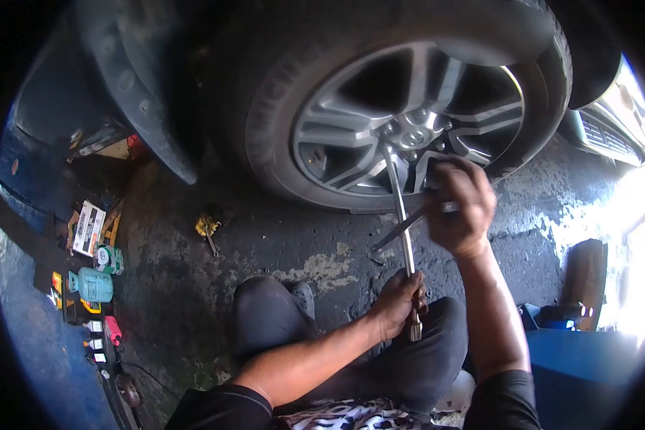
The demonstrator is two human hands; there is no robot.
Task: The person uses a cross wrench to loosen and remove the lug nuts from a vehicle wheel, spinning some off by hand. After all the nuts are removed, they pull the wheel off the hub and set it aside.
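Observation:
A long metal bar runs from the hub area of the alloy wheel down toward the lap. My left hand is wrapped round its lower end. To the right of the bar, my right hand is closed and blurred, close to the lower spokes. A thin dark tool sticks out from that hand to the lower left and crosses the bar. Several lug nuts surround the centre cap. The bar's upper tip lies near the lower left of the hub; its exact contact is unclear.
A Michelin tyre fills the upper middle. A yellow item and a small wrench lie on the worn floor. Boxes and a teal container line the left side. A blue surface is at the lower right.

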